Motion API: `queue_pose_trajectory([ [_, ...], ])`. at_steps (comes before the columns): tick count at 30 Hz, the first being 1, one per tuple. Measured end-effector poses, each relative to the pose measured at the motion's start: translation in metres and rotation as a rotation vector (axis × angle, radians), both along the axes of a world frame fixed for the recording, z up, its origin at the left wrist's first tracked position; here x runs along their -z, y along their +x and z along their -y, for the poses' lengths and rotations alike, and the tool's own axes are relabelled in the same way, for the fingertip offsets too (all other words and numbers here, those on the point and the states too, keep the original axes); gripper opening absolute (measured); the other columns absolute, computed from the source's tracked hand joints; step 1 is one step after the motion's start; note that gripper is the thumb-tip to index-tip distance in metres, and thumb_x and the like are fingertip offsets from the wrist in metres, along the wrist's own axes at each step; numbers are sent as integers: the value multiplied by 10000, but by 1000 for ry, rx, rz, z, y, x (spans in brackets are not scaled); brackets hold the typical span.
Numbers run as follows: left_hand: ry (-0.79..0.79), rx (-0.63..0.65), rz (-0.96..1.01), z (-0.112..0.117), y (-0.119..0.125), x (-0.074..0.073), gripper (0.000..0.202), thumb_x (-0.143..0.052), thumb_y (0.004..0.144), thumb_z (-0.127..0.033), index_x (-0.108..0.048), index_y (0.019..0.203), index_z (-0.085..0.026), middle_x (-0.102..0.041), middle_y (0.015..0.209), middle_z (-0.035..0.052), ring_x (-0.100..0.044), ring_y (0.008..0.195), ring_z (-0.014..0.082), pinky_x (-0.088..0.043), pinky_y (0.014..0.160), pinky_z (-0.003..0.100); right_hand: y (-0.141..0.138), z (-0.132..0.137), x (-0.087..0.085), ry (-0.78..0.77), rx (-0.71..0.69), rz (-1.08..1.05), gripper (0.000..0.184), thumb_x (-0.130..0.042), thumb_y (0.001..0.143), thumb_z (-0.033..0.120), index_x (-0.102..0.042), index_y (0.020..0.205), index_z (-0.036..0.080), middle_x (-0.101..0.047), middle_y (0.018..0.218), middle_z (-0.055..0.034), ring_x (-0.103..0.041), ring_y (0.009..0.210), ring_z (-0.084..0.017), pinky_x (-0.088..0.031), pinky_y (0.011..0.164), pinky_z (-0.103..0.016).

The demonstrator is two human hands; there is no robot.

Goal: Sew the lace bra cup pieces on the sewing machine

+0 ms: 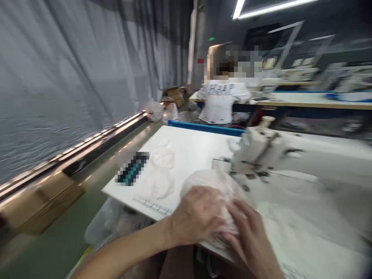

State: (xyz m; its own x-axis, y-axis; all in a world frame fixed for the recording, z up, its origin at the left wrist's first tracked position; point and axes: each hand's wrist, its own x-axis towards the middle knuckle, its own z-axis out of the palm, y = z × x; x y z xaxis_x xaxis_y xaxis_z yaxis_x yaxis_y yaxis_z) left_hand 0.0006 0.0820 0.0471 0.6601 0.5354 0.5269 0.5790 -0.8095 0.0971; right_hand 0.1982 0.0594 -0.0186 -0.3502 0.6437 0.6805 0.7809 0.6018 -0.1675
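Observation:
A bunched, pale pinkish-white fabric piece point(215, 180) is between both hands at the front of the white sewing table point(197, 145). My left hand point(199, 213) lies over its near side, fingers curled into the cloth. From the right, my right hand point(251, 232) grips the same piece between thumb and fingers. Just beyond it stands the head of a white sewing machine point(258, 149); blur hides its needle area. Several pale, rounded fabric pieces point(159, 180) lie on the table to the left. The exact kind of garment part cannot be made out.
A pixelated dark object point(132, 168) rests at the table's left edge. A blue strip point(206, 128) runs along the far edge. Cardboard boxes point(40, 201) and plastic bags point(101, 221) are on the floor at left. A person in a white shirt point(222, 100) sits ahead at another table.

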Motion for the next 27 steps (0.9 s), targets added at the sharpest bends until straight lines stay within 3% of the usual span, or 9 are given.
queue_pose_trajectory([
  [3,-56,-25,-92,-10,3,1,392,-427,909,-334,-508,1264,-190,-419,1395,124,-331,1311,299,-302,1038,544,-10,11,-11,-134,-65,-132,443,-370,934,470,-377,1247,157,-381,1252,-197,-391,1179,-318,-433,914,-501],
  [6,-100,44,-170,-22,2,19,509,-414,914,-313,-322,1405,-217,-270,1482,125,-243,1360,319,-332,1013,554,-16,13,-17,-206,31,-130,483,-448,907,477,-353,1262,163,-400,1255,-179,-402,1178,-286,-428,956,-465],
  [9,-132,51,-162,-24,0,32,544,-424,916,-342,-268,1427,-238,-184,1509,127,-205,1374,320,-302,1038,553,-19,17,-18,-260,50,-130,552,-548,871,435,-313,1286,157,-400,1270,-171,-380,1202,-281,-394,1002,-473],
  [18,-217,54,-190,-22,-1,22,577,-451,908,-380,-241,1430,-255,-186,1503,114,-202,1376,290,-278,1073,510,-13,25,-17,-313,-52,-152,615,-621,840,275,-253,1315,143,-326,1339,-190,-298,1272,-297,-348,1045,-496],
  [24,-229,96,-119,-32,-5,34,629,-361,925,-476,-141,1455,-217,-206,1497,131,-208,1374,280,-215,1095,506,-28,22,-8,-341,4,-169,585,-628,832,282,-305,1291,120,-323,1348,-205,-277,1287,-323,-309,1058,-513],
  [27,-259,112,-125,-30,-10,31,647,-269,932,-534,-75,1463,-219,-191,1505,138,-177,1388,281,-157,1099,539,-21,27,-8,-296,-61,-156,516,-553,880,294,-312,1297,110,-346,1347,-213,-274,1305,-317,-334,1032,-493],
])
